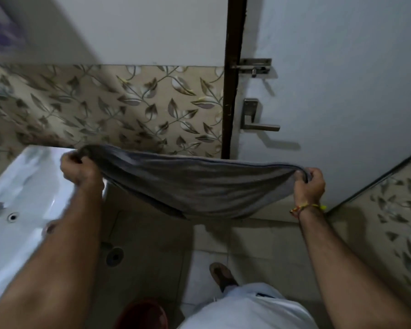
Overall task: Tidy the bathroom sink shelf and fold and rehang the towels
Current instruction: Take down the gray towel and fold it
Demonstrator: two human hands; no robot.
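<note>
The left hand point(80, 168) and right hand point(309, 184) are each gripping a top corner of the grey cloth towel point(195, 184), which is sagging between them, right of the white ceramic sink point(22, 186).

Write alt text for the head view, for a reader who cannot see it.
A person's left hand and right hand each grip an end of a grey towel, which sags between them above the tiled floor. A white sink is on the left, a door handle ahead.
</note>
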